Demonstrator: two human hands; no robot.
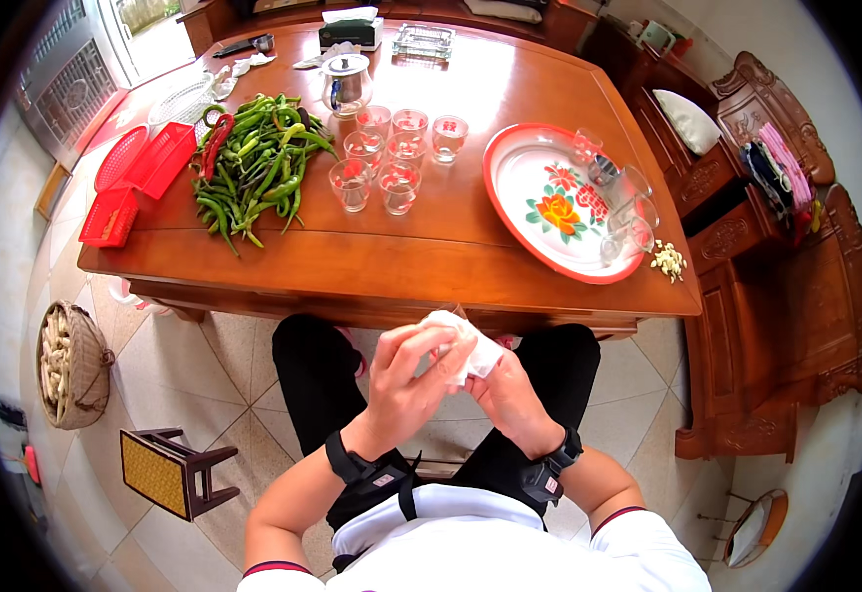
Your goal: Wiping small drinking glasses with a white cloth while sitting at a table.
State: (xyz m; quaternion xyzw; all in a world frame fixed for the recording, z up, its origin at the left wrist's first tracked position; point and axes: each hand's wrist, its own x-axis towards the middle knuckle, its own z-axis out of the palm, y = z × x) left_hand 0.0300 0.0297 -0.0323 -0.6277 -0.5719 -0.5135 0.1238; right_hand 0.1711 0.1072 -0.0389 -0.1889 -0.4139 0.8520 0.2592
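Above my lap, at the table's front edge, both hands hold a crumpled white tissue (484, 357). My left hand (405, 388) presses it from the left with bent fingers. From the right, my right hand (514, 399) grips its lower side. A thin transparent edge (457, 309) shows above the tissue, perhaps the rim of a glass; the rest is covered. Several clear glasses (400, 189) with red prints stand mid-table. On the right, an enamel tray (509, 229) with a red rim and painted flowers carries several glasses (632, 214) and a small metal cup (603, 171).
A glass teapot (347, 87) stands behind the glasses, beside a heap of green peppers (261, 163). Red plastic baskets (161, 159) sit at left, a tissue box (351, 33) and glass ashtray (423, 42) at the back. Peeled cloves (669, 262) lie right of the tray. A stool (153, 473) lies on the floor.
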